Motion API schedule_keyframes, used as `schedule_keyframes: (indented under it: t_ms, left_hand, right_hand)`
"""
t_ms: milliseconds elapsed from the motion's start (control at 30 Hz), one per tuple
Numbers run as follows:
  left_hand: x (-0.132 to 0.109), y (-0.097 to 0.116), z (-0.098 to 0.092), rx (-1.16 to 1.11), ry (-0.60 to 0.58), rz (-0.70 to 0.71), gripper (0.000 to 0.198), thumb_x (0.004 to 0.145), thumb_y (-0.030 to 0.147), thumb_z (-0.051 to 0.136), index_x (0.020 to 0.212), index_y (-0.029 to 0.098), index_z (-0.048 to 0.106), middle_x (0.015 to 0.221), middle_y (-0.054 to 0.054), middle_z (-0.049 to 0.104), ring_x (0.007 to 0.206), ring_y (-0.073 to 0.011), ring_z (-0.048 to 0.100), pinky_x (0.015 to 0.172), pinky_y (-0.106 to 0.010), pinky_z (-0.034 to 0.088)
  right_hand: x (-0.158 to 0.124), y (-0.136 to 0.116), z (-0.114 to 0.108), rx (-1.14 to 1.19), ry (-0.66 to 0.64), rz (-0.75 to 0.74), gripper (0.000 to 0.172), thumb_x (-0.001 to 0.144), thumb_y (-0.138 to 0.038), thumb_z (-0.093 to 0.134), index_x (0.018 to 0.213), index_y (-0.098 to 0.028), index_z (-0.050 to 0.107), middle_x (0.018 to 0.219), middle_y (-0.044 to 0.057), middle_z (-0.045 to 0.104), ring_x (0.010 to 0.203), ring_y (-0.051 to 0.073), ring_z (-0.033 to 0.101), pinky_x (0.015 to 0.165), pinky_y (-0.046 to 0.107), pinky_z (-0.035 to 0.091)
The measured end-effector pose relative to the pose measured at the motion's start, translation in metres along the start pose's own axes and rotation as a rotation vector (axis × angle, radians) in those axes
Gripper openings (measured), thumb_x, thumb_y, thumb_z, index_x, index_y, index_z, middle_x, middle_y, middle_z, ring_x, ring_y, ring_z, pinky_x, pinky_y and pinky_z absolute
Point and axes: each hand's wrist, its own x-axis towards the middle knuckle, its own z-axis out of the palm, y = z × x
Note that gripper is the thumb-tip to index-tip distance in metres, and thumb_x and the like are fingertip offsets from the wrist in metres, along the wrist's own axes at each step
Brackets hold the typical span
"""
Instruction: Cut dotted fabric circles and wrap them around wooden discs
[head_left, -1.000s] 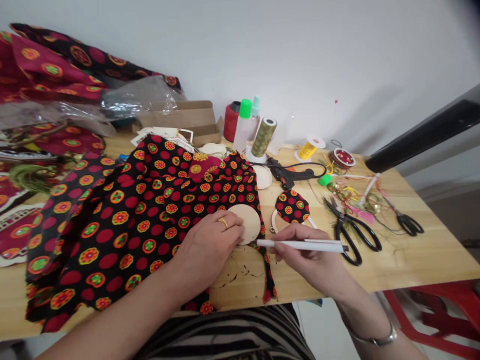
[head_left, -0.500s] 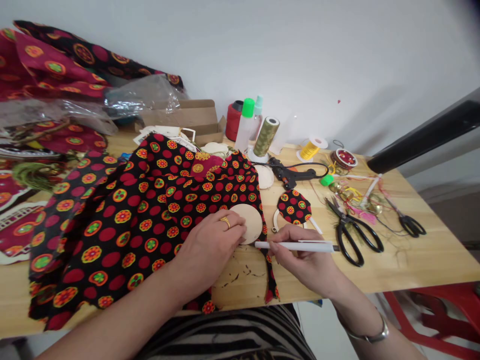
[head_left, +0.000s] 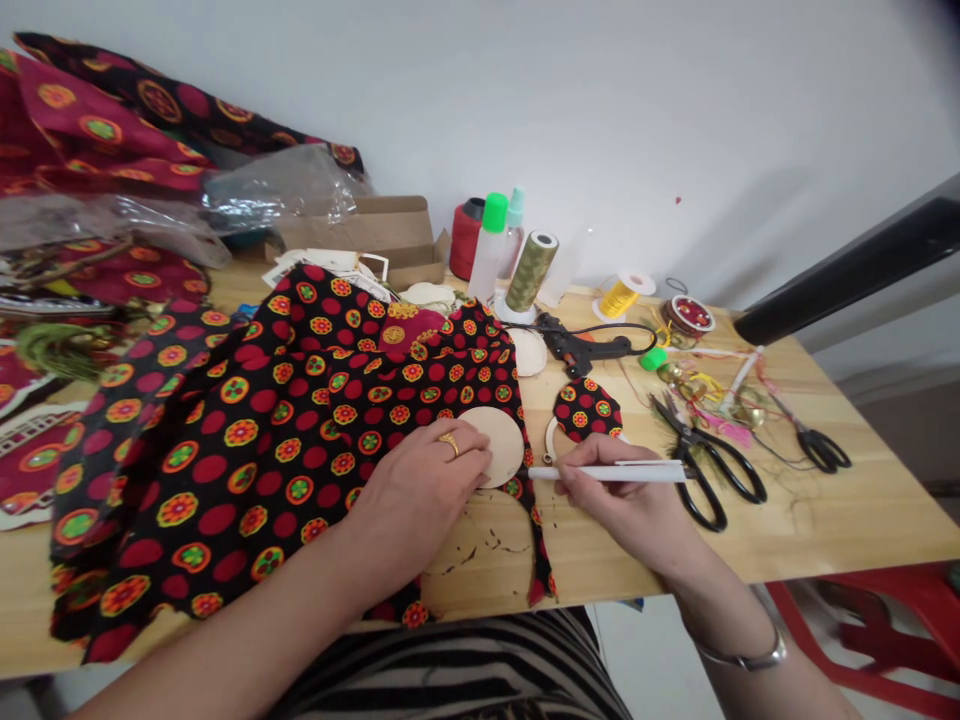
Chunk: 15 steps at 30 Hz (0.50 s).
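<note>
A round cream disc [head_left: 501, 447] lies flat on the black fabric [head_left: 292, 430] with red dots and flower medallions. My left hand [head_left: 420, 480], a gold ring on one finger, holds the disc down with its fingertips together over the left part. In my right hand [head_left: 619, 505] is a white pen [head_left: 630, 472], pinched near its front end. Its tip points left and sits close to the disc's lower right edge; whether it touches the fabric I cannot tell. A curved cut-out in the fabric, just below the disc, shows the wooden table [head_left: 487, 590].
Right of the fabric are a fabric-covered round piece [head_left: 589, 408], black-handled scissors [head_left: 705, 460] and smaller scissors [head_left: 821, 448]. Behind stand a glue gun [head_left: 585, 345], a green-capped bottle [head_left: 491, 245], an olive thread cone [head_left: 532, 270] and a yellow thread spool [head_left: 621, 295].
My right hand and the pen have shifted slightly right and up, so the tip has moved along the disc's edge from below to its lower right. My left hand stays on the disc.
</note>
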Motion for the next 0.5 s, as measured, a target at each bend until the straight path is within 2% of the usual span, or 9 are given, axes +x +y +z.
schedule_keyframes:
  t_ms: [300,500]
  left_hand:
    - [-0.0006,-0.0005,0.0001,-0.011,0.009,-0.003,0.019,0.091,0.016,0.048,0.094,0.015,0.067,0.099,-0.005,0.07,0.098,-0.0201,0.06,0.088,-0.037,0.051]
    - [0.0004,0.0001,-0.0008,-0.027,0.011,-0.007,0.021,0.092,0.016,0.046,0.092,0.016,0.067,0.098,-0.005,0.07,0.097,-0.0201,0.061,0.088,-0.038,0.052]
  right_hand:
    - [0.0047,-0.0019,-0.0073,0.011,0.044,0.007,0.018,0.077,-0.029,0.061,0.064,-0.016,0.06,0.058,0.001,0.059,0.05,0.009,0.044,0.045,0.021,0.035]
    - [-0.0025,-0.0078,0.0001,0.036,-0.054,-0.033,0.014,0.078,-0.024,0.058,0.066,-0.017,0.061,0.058,0.0,0.059,0.049,0.009,0.044,0.042,0.02,0.032]
